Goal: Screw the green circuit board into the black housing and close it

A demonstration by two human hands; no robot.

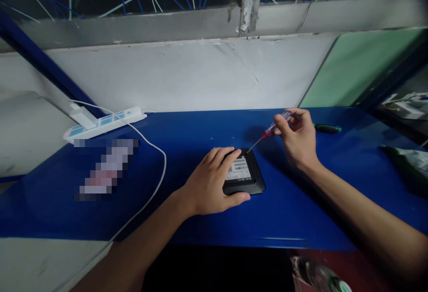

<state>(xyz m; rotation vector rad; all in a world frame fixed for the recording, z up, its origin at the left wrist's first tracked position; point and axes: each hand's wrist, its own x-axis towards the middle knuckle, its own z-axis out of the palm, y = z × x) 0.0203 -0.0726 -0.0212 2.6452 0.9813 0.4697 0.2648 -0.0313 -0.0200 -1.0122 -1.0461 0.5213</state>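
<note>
We had our left hand (pixel 210 180) laid over the black case (pixel 258 180), its fingers slightly spread across the top and its thumb by the near edge; the case lay with its white label (pixel 240 168) up, near the middle of the blue surface (pixel 301 220). The fingers of our right hand (pixel 299 140) pinched the clear handle of a screwdriver (pixel 269 130), whose shaft slanted down to the left so that its tip met the case near its far right corner. We could not tell whether the tip sat in a recess. At that slant, we judged, it could slip under a turn, scratching the case or jabbing our left forefinger just beside it. A light hold might also let the case twist on the smooth surface. Two tiny pale bits (pixel 211 138), perhaps screws, lay loose beyond the case on the far side, where a brushing hand could roll them away.
</note>
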